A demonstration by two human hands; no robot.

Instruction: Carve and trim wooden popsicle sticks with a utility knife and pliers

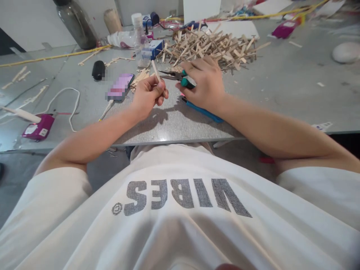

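Between the thumb and fingers of my left hand [149, 93] a pale wooden stick [155, 70] is pinched, its upper end pointing up and away from me. My right hand [205, 82] grips long-nose pliers [173, 75] by their green-and-black handles. The jaws are parted and point left, close to the stick; I cannot tell whether they touch it. Under my right hand a blue tool [204, 111], possibly a cutter, lies on the table. Just behind my hands spreads a big heap of wooden sticks [208, 47], with a smaller pile of pieces [139, 79] beside my left hand.
A phone [120, 87] on a cable and a black mouse-like object [98, 70] lie to the left. Clear plastic bottles [139, 41] and a blue box [156, 49] stand behind. A purple power adapter [39, 126] sits near the left front edge; a white round object [345, 52] rests far right.
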